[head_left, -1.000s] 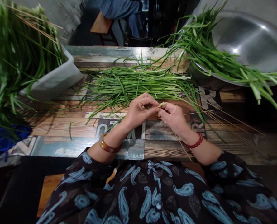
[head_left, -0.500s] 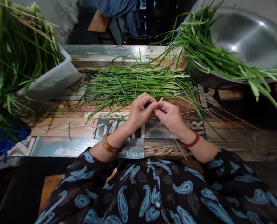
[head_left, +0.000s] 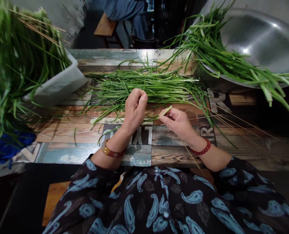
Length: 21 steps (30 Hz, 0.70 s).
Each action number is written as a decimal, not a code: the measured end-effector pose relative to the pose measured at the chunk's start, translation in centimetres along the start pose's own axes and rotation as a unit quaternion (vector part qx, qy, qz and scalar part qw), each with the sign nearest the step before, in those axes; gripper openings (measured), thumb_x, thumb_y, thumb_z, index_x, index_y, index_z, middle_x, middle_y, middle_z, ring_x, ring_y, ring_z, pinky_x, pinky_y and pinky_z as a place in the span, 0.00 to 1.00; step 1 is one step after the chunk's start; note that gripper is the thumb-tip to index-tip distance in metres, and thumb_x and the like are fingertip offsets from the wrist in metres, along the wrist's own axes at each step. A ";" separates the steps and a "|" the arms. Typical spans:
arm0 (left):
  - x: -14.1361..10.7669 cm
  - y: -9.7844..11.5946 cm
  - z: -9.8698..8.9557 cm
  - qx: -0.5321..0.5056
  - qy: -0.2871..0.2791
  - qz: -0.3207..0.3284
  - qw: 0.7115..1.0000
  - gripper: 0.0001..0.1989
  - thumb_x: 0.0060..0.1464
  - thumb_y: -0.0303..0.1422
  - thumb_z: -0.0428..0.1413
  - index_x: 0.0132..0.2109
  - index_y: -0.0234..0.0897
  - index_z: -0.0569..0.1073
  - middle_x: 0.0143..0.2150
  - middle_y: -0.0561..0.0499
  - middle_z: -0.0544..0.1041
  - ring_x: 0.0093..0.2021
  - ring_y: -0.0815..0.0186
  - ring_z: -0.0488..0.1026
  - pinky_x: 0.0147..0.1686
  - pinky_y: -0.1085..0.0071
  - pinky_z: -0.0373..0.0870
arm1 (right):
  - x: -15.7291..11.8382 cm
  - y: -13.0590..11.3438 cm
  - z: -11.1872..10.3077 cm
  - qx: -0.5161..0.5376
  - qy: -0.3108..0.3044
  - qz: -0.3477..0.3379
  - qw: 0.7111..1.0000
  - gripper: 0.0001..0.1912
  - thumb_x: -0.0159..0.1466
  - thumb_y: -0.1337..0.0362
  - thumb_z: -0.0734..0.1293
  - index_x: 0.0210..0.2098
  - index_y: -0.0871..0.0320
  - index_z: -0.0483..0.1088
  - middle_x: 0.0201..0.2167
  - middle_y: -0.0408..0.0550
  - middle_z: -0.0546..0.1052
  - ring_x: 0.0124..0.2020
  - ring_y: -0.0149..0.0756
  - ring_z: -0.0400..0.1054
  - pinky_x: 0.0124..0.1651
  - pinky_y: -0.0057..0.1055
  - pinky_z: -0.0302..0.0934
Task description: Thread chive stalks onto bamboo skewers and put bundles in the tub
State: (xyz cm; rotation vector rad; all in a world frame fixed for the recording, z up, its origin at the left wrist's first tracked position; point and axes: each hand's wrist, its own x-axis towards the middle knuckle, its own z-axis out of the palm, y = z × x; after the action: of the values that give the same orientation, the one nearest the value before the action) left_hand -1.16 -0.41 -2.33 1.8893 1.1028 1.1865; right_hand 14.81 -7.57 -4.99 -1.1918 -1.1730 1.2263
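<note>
Between thumb and index finger, my right hand [head_left: 175, 120] pinches a garlic chive stalk [head_left: 167, 111], its pale end pointing up and right. The leaf of that stalk trails left toward my left wrist. My left hand [head_left: 135, 107] is raised and closed in a fist, apart from the right; whatever it may hold is hidden. A thin bamboo skewer [head_left: 191, 156] slants down from under my right hand toward my lap; whether the hand grips it, I cannot tell. Just beyond both hands, a loose pile of garlic chives [head_left: 159, 84] lies across the wood-patterned table [head_left: 68, 130].
On the left, a white plastic tub [head_left: 61, 78] overflows with chives, skewers on top. A steel basin [head_left: 263, 39] at right has chives over its rim. Several bamboo skewers [head_left: 246, 131] lie at right. Blue cloth [head_left: 11, 146] sits lower left. Across the table is a seated person [head_left: 124, 8].
My hands were together at the chive stalk. The left has moved away, left and slightly up, closing into a fist, while the right keeps the stalk almost in place.
</note>
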 end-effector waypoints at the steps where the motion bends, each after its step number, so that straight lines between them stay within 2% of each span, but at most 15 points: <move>1: 0.0 0.1 -0.1 -0.005 -0.019 0.003 1.000 0.16 0.67 0.38 0.48 0.29 0.38 0.63 0.27 0.53 0.64 0.30 0.68 0.62 0.34 0.70 0.61 | 0.0 0.0 -0.1 0.008 0.003 0.002 1.000 0.12 0.60 0.56 0.71 0.34 0.59 0.71 0.25 0.39 0.69 0.23 0.24 0.57 0.25 0.24 0.54; 4: -0.1 0.4 0.1 0.001 -0.110 0.035 0.993 0.12 0.64 0.35 0.52 0.32 0.36 0.69 0.29 0.52 0.69 0.31 0.68 0.64 0.34 0.71 0.62 | 0.1 0.0 -0.3 0.024 0.014 0.001 1.000 0.14 0.61 0.53 0.70 0.34 0.59 0.71 0.23 0.37 0.66 0.20 0.23 0.54 0.23 0.24 0.51; 6: -0.3 0.5 0.5 0.000 -0.150 0.060 0.987 0.08 0.62 0.33 0.55 0.35 0.35 0.73 0.33 0.51 0.73 0.34 0.67 0.68 0.36 0.71 0.64 | 0.1 0.0 -0.4 0.028 0.020 -0.007 0.999 0.14 0.61 0.53 0.70 0.34 0.58 0.71 0.24 0.37 0.66 0.20 0.22 0.53 0.23 0.24 0.49; 10: -0.4 0.4 0.9 -0.010 -0.145 0.086 0.986 0.06 0.60 0.31 0.57 0.36 0.36 0.78 0.34 0.49 0.76 0.37 0.66 0.70 0.39 0.70 0.66 | 0.1 0.1 -0.4 0.019 0.011 -0.003 1.000 0.14 0.61 0.53 0.70 0.33 0.58 0.70 0.23 0.37 0.66 0.19 0.22 0.53 0.22 0.24 0.48; 14: -0.4 0.4 0.7 -0.005 -0.137 0.093 0.986 0.05 0.57 0.29 0.59 0.34 0.36 0.79 0.31 0.51 0.75 0.34 0.67 0.70 0.35 0.71 0.66 | 0.0 0.1 -0.4 -0.030 -0.001 -0.012 0.999 0.13 0.62 0.55 0.69 0.30 0.58 0.69 0.22 0.38 0.66 0.21 0.25 0.55 0.25 0.25 0.50; 21: -0.3 0.3 0.2 0.060 -0.150 0.171 0.972 0.05 0.58 0.27 0.57 0.34 0.35 0.77 0.32 0.49 0.76 0.35 0.67 0.71 0.36 0.69 0.66 | 0.3 0.2 -0.6 -0.172 -0.006 -0.105 0.980 0.09 0.63 0.62 0.65 0.28 0.58 0.68 0.22 0.40 0.69 0.25 0.28 0.60 0.31 0.27 0.54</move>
State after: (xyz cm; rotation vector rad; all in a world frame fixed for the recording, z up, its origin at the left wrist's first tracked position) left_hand -0.97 -0.85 -2.29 2.3294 0.7160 0.9796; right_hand 15.38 -7.29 -5.23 -1.2732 -1.5211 0.8959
